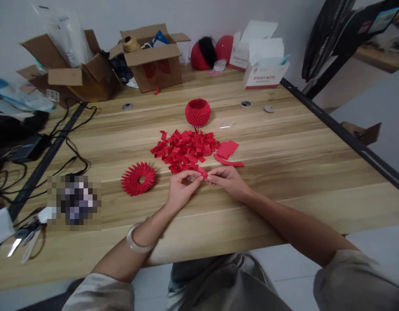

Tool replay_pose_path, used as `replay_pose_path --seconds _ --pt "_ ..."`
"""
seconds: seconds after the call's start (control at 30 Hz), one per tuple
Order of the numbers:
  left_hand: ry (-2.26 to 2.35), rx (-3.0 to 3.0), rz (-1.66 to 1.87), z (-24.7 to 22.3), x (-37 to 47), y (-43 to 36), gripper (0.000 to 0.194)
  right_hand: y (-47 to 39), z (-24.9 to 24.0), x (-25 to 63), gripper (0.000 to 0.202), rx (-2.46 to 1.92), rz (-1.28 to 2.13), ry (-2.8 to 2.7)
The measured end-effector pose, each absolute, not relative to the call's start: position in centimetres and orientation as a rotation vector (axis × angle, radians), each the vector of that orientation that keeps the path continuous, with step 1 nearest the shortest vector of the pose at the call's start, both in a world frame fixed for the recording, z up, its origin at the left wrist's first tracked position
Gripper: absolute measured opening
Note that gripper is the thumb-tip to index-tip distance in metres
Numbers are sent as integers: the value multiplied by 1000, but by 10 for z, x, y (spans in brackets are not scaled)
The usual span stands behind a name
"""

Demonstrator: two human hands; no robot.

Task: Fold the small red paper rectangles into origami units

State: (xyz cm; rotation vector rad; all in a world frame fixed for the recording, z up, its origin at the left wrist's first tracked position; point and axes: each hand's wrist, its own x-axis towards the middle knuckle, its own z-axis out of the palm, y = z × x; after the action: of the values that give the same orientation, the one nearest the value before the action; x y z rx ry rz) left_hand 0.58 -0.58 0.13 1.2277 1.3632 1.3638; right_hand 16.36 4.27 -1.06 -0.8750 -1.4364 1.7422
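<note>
Between my two hands is a small red paper piece (202, 172), pinched at its left by my left hand (183, 186) and at its right by my right hand (231, 183). Its folds are too small to make out. Just beyond my fingers lies a loose heap of red folded paper pieces (186, 147). Flat red paper slips (227, 149) and a curved red paper strip (230, 162) rest to the right of the heap. A spiky red paper ring (138, 179) lies left of my left hand. Behind the heap stands a round red paper bowl (198, 113).
Open cardboard boxes (162, 71) and white sticky note boxes (265, 77) line the back of the wooden table (303, 172). Red round objects (199, 56) sit between them. Black cables (69, 142) run along the left, with scissors (24, 237) near the front left edge.
</note>
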Motion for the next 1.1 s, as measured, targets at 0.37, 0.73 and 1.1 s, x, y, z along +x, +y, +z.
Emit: replay_pose_path --seconds 0.37,0.73,1.1 --pt "1344 1301 1341 1 5 -7 13 39 -7 162 24 -915 1680 -1475" --pt "1337 1410 1325 2 6 -8 7 39 -7 163 15 -922 1624 -1490" --pt "1287 1439 1287 -5 4 -7 9 41 -8 163 11 -863 1680 -1419"
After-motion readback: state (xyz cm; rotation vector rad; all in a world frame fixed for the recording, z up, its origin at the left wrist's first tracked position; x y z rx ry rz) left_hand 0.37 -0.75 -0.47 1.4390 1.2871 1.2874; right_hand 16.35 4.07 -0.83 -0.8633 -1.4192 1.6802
